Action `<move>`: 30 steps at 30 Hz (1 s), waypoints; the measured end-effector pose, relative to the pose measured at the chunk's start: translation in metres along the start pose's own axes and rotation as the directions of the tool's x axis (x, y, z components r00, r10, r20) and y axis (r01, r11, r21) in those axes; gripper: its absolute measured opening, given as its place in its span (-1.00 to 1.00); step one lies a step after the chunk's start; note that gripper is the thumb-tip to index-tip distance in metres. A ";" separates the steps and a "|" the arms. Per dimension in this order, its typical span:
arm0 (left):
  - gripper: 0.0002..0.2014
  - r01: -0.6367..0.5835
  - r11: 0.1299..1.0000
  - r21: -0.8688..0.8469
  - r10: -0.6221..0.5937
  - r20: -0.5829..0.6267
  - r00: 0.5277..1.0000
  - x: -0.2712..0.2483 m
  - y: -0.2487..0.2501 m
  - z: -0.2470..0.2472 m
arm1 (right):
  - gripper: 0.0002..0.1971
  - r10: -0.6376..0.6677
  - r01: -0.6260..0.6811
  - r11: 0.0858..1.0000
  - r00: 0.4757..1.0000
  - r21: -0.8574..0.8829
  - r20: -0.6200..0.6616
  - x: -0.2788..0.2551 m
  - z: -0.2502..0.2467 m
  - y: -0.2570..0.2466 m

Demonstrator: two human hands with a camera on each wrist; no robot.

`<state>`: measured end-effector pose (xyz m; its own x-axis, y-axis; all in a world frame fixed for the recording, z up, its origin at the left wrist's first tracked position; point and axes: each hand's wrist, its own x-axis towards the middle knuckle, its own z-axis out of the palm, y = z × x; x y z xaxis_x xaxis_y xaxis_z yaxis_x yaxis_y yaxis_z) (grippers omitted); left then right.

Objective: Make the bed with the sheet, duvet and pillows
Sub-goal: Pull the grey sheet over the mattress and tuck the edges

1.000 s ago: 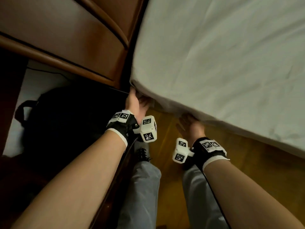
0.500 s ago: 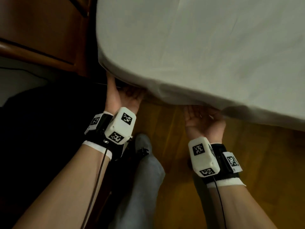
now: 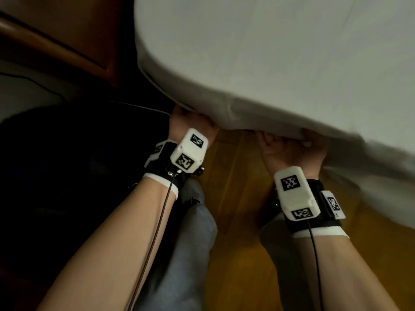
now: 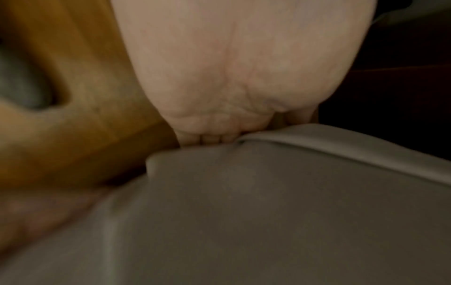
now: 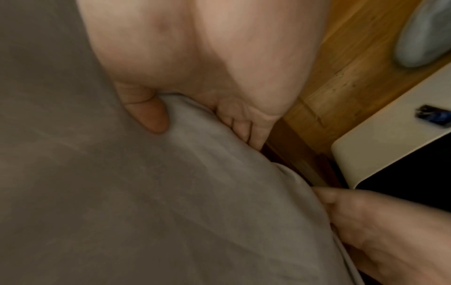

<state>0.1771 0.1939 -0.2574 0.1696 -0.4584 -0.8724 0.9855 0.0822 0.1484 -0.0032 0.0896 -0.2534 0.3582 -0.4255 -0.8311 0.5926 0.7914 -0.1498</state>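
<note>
A pale grey-white sheet (image 3: 269, 52) covers the mattress, whose near corner fills the top right of the head view. My left hand (image 3: 190, 124) is at the corner, palm up, its fingers hidden under the sheeted edge (image 4: 268, 212). My right hand (image 3: 289, 149) grips the same edge farther right. In the right wrist view its thumb (image 5: 149, 115) presses the sheet's side while the fingers go underneath. The left hand (image 5: 378, 231) shows there too, thumb on the sheet's rim. No duvet or pillows are in view.
A dark wooden bed frame (image 3: 56, 41) stands at the upper left, with a black bag (image 3: 67, 164) below it. Wooden floor (image 3: 235, 221) and my grey trouser legs (image 3: 190, 243) lie under the hands. A white surface (image 5: 390, 125) carries a small dark object (image 5: 433, 115).
Both hands have turned palm up under the mattress edge and the corner has come up. The right hand has taken hold of the edge.
</note>
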 end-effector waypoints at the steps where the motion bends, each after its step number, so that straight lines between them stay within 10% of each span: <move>1: -0.51 -0.053 0.998 0.026 0.055 -0.062 0.997 0.002 -0.010 0.000 | -0.56 -0.011 0.011 1.000 1.000 -0.007 -0.009 0.000 0.000 0.001; 9: -0.86 -0.214 0.971 0.107 0.234 -0.240 0.942 -0.002 -0.005 -0.018 | -0.67 -0.035 0.028 0.993 0.998 -0.117 -0.051 -0.001 0.018 0.001; 23: -0.74 -0.144 0.989 0.009 0.145 -0.058 0.988 -0.028 -0.010 -0.013 | -0.69 0.054 -0.121 0.963 0.961 -0.240 -0.270 -0.005 0.020 -0.017; 30: -0.60 0.000 0.925 0.381 0.091 -0.219 0.971 -0.101 -0.029 0.023 | -0.78 0.040 -0.251 0.789 0.932 -0.561 -0.361 -0.070 0.018 -0.036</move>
<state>0.1310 0.2179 -0.1629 0.2534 -0.2439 -0.9361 0.9125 -0.2610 0.3150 -0.0366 0.0831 -0.1806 0.0967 -0.2067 -0.9736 -0.0272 0.9773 -0.2101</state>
